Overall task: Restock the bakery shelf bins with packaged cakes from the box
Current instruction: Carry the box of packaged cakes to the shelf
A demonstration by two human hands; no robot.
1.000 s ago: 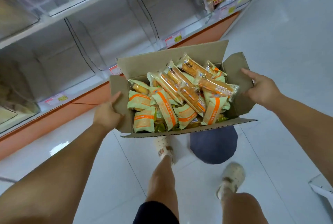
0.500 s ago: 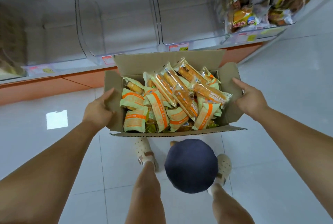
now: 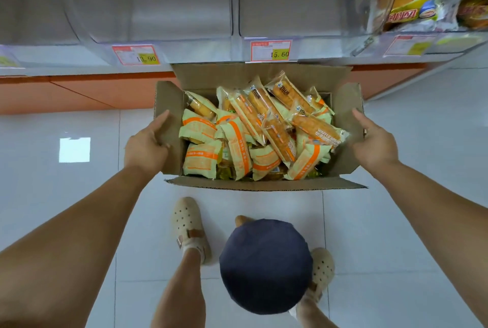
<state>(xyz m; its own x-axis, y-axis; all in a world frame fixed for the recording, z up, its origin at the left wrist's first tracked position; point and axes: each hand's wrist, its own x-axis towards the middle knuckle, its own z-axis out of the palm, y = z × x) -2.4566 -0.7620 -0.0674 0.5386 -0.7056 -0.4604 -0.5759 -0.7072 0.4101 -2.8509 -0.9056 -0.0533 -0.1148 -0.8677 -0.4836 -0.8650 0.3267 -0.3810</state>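
L hand [image 3: 146, 142] & R hand [image 3: 375, 142] each grip a side flap of the box [image 3: 264, 183], thumbs inside, holding it up just short of the far bins [image 3: 179, 10]. Cakes [image 3: 253, 132] heaped inside: prob light, soft, slippery wrap, so pinch mid-pack, gently.

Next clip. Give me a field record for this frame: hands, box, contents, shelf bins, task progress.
left hand: grips the cardboard box by its left flap
right hand: grips the right flap
contents: packaged cakes, heaped
clear bins ahead: look empty
far-right bin: holds other wrapped bread
progress: no cake in either hand
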